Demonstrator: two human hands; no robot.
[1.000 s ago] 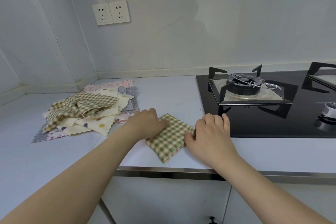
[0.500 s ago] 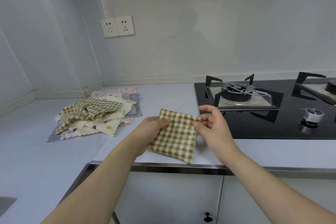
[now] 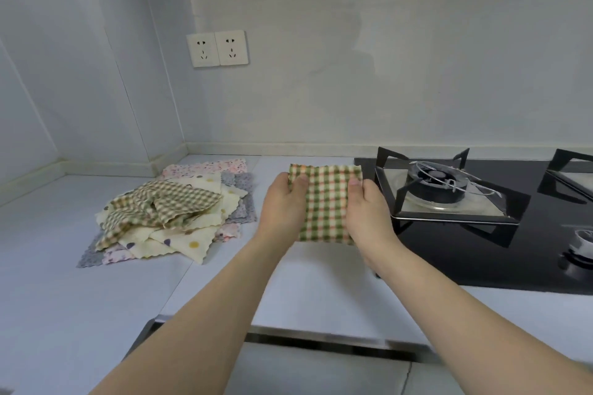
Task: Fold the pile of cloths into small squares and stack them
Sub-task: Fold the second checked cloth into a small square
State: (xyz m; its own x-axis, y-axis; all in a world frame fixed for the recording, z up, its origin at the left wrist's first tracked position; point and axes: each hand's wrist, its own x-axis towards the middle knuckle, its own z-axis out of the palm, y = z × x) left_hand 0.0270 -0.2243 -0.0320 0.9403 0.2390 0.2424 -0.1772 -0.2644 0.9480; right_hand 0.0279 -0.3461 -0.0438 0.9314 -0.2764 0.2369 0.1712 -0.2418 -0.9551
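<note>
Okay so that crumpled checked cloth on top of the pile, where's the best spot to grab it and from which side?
Probably the right-hand corner of the crumpled checked cloth, approached from the right, the side nearer both hands. That end lies flat and exposed on the pile of cloths, while its left part is bunched. Both hands currently hold the folded green checked cloth.

Both forearms are bare from the lower edge of the view up to the wrists, with no sleeve, cuff or strap showing anywhere along them. The left hand (image 3: 282, 202) wears no glove, ring or band, and its thumbnail, up where the grip is, is short and unpainted. The right hand (image 3: 369, 212) is likewise bare, its thumbnail trimmed short and plain, the wrist below it unadorned.
</note>
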